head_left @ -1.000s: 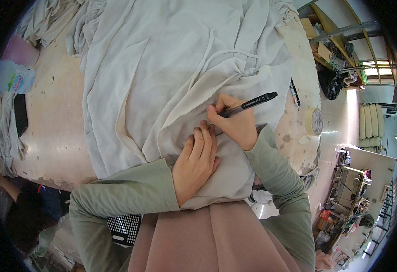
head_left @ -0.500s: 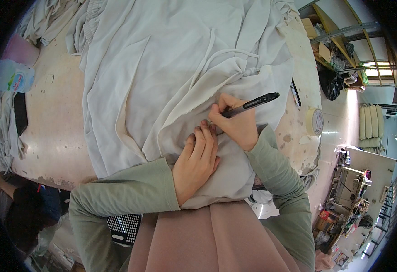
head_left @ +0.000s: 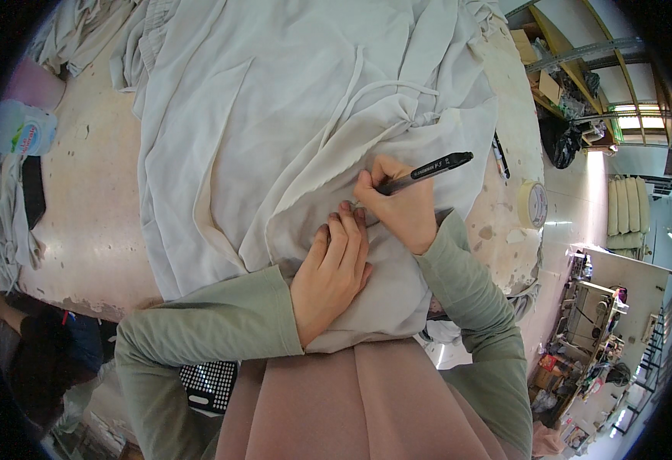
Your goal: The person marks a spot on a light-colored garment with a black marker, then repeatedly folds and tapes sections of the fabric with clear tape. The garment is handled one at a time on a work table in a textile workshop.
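Because the right hand (head_left: pixel 403 203) pinches a black pen (head_left: pixel 432 169), thumb and fingers closed about its lower barrel so that the nib is hidden, a mark gone astray could be hard to spot. Left of that grip and just below it, the left hand (head_left: pixel 332 276) lies flat, fingers nearly together and clasping nothing, on the pale grey garment (head_left: pixel 186 153), which spreads beneath both hands and well past them. Should the flat hand press too lightly, the soft-looking cloth could creep and a stroke land crooked; too heavy a nib might pucker it or bleed through (whether the nib is touching, I cannot tell). The loose flap (head_left: pixel 336 153), slanting past the grip on its far left side, could fold under and catch ink. Right of the grip, a roll of tape (head_left: pixel 534 205) and a black-and-white pen (head_left: pixel 500 157) could be nudged by a careless right sleeve (head_left: pixel 474 284).
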`<action>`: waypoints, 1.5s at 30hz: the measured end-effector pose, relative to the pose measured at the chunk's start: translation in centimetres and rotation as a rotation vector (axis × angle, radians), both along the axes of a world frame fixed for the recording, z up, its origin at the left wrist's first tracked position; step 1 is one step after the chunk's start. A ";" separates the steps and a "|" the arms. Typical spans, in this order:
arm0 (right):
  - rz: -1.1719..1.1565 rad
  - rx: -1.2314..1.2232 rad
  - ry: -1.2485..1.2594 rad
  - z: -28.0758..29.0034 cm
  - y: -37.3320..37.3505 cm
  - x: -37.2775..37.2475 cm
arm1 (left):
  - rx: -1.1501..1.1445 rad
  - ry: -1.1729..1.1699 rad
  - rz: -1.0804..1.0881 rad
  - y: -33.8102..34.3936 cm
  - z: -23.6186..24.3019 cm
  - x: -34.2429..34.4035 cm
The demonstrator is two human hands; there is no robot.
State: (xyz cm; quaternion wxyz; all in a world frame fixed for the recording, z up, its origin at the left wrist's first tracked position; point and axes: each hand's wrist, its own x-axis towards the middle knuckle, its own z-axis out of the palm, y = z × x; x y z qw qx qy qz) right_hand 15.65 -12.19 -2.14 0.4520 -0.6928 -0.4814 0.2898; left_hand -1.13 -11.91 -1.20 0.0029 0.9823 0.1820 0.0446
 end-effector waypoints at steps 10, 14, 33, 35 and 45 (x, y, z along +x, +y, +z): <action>-0.033 0.075 -0.066 0.2 0.0 -0.2 | 0.003 -0.016 0.015 -0.1 -0.2 0.0; -0.026 0.031 -0.061 -0.1 0.1 0.0 | 0.016 -0.020 0.017 -0.1 -0.2 0.1; -0.060 0.098 -0.169 -0.4 0.0 0.3 | 0.052 -0.007 0.003 0.1 0.1 0.1; -0.074 0.080 -0.128 -0.5 0.0 0.3 | 0.055 -0.004 -0.003 0.1 0.1 0.1; -0.090 0.103 0.053 -0.1 0.0 0.3 | 0.038 -0.018 0.006 0.1 0.0 0.1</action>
